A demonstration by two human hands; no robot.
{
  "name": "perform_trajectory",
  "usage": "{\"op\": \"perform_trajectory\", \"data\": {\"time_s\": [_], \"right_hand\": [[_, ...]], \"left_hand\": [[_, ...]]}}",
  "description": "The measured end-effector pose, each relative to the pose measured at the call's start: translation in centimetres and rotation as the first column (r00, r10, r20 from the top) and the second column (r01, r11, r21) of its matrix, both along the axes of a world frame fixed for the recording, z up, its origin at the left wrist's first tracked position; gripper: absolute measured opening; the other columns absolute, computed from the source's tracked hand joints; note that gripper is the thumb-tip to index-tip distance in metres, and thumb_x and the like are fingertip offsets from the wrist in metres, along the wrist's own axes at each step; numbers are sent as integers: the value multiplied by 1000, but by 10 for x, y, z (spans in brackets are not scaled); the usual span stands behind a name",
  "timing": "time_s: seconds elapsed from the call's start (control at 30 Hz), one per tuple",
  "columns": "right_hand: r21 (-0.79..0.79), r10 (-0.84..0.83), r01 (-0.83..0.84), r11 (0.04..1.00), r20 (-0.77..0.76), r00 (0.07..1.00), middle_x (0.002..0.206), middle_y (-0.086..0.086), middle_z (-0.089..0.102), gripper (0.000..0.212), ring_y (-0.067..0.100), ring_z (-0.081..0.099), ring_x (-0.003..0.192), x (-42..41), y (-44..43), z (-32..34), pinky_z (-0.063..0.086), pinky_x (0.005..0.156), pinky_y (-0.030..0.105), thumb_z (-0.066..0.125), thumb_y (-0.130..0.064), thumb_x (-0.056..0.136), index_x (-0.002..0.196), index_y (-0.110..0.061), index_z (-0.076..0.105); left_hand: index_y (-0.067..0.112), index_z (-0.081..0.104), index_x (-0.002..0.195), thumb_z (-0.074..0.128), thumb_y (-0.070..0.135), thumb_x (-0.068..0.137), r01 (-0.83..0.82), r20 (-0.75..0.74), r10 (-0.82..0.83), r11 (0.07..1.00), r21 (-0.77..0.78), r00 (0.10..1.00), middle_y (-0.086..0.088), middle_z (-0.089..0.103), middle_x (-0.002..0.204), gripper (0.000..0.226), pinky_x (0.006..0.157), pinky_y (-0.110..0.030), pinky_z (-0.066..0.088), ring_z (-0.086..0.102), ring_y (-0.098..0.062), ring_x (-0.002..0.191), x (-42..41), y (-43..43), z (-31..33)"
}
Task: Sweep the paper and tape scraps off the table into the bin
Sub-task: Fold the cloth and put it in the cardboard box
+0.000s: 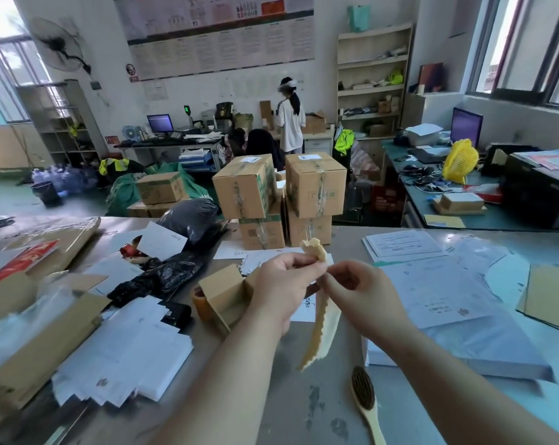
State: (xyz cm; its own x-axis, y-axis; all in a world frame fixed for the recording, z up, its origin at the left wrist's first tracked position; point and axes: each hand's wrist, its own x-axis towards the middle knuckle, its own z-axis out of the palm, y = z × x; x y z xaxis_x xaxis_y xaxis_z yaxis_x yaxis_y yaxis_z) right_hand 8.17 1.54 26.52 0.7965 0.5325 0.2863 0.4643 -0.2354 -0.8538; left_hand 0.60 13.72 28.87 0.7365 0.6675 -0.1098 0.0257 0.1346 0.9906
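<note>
The grey counter fills the lower half of the frame, cluttered on both sides. At lower right lies a thick stack of white sheets; at lower left, fanned white envelopes sit beside an open cardboard box. A crumpled black bag lies left of centre, with a small open carton just right of it. Both hands are raised above the middle of the counter. The left hand has its grip pinched on the crumpled top of a long tan tape scrap, whose jagged tail hangs down toward the counter. The right hand grips the same strip just below. A wooden-handled brush rests on the counter at lower centre.
</note>
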Motion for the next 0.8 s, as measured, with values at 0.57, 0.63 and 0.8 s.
{"op": "perform_trajectory", "data": {"time_s": [0.57, 0.63, 0.8], "right_hand": [[88, 307, -308, 947, -524, 794, 66, -2, 59, 22, 12, 54, 62, -74, -1, -96, 47, 65, 23, 75, -20, 92, 78, -10, 60], [19, 294, -340, 940, -548, 783, 69, 2, 61, 21, 15, 57, 67, -95, 3, -118, 50, 71, 31, 76, -20, 91, 81, -9, 62], [-120, 280, -413, 903, -566, 775, 71, 3, 71, 18, 19, 63, 68, -156, 25, -158, 54, 75, 42, 76, -22, 91, 83, -10, 67]], "left_hand": [[14, 60, 92, 59, 11, 103, 175, -162, -211, 961, -215, 964, -8, 70, 90, 11, 74, -38, 57, 67, -22, 78, -157, 70, -105], [10, 58, 104, 54, 11, 105, 133, -187, -190, 951, -281, 964, -10, 68, 95, 5, 77, -39, 54, 65, -23, 83, -194, 82, -140], [12, 64, 120, 44, 14, 106, -174, -242, 37, 800, -574, 970, -10, 72, 108, 24, 76, -37, 52, 69, -25, 93, -289, 100, -235]]}}
